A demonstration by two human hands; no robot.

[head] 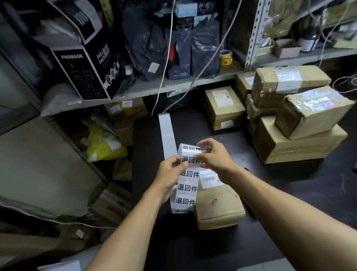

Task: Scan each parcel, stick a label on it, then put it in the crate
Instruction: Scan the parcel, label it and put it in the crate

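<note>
A long strip of white labels (185, 187) printed with black characters hangs over the black table (287, 201). My left hand (170, 172) pinches the strip's left edge near its top. My right hand (214, 156) pinches a label at the strip's upper right. Under the strip lies a small brown paper parcel (218, 207) with a white barcode sticker (210, 180) on its top end. The strip's blank backing (167, 134) runs away from me across the table.
A stack of taped cardboard boxes (295, 125) fills the table's right side, with more boxes (224, 107) behind. Metal shelving (169, 86) above holds a black mask box (87, 65), dark plastic bags and a tape roll (226, 58). A yellow bag (102, 144) lies at left.
</note>
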